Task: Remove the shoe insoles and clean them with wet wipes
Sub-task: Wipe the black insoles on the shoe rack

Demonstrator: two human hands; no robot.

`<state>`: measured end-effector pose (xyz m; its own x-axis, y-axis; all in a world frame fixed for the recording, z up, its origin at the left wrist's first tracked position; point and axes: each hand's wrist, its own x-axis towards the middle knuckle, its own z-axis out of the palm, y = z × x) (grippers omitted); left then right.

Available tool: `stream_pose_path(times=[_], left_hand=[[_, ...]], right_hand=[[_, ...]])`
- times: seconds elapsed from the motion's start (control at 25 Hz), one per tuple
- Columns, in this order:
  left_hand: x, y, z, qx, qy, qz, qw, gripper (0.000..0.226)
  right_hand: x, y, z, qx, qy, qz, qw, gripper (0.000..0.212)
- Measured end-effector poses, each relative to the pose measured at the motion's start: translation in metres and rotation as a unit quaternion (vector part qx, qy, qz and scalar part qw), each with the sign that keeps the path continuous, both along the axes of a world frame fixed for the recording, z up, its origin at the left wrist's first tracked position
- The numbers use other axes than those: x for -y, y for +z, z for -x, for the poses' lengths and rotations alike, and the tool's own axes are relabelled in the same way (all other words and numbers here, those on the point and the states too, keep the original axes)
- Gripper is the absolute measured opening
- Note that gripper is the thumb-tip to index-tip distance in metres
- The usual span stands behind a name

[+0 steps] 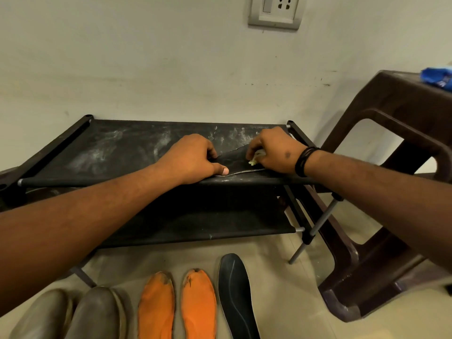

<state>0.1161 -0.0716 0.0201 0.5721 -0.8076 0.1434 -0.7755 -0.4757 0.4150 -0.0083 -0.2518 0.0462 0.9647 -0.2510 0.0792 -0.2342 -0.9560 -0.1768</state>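
A dark insole [234, 160] lies on the top shelf of a black fabric shoe rack [117, 148]. My left hand [193, 157] pins its left end down, thumb along the near edge and fingers curled over the far edge. My right hand [274, 150] holds a crumpled pale wet wipe [255, 160] pressed onto the insole's right part. On the floor below lie two orange insoles [156, 307] [199, 304] and another dark insole [236, 294].
A pair of grey-brown shoes [73, 314] stands at the bottom left. A brown plastic chair [396, 133] is close to the rack's right side, with a blue packet [437, 78] on it. The wall with a socket [275, 11] is behind.
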Motion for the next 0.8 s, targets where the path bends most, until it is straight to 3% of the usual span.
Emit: stream_pose_path(times=[0.16, 0.4, 0.52, 0.8], left_hand=[[0.0, 0.0, 0.0, 0.008, 0.001, 0.003, 1.0, 0.055], [-0.001, 0.0, 0.0, 0.012, 0.004, 0.003, 1.0, 0.065], [0.0, 0.0, 0.0, 0.017, 0.014, -0.002, 1.0, 0.065], [0.001, 0.002, 0.003, 0.037, 0.016, -0.015, 0.999, 0.061]], right_hand=[[-0.004, -0.001, -0.001, -0.015, 0.033, -0.006, 0.999, 0.024], [0.039, 0.005, 0.011, -0.008, -0.121, 0.068, 0.99, 0.024], [0.016, 0.0, 0.011, -0.016, -0.076, 0.089, 0.993, 0.022], [-0.034, -0.001, -0.009, 0.068, 0.009, -0.013, 0.998, 0.015]])
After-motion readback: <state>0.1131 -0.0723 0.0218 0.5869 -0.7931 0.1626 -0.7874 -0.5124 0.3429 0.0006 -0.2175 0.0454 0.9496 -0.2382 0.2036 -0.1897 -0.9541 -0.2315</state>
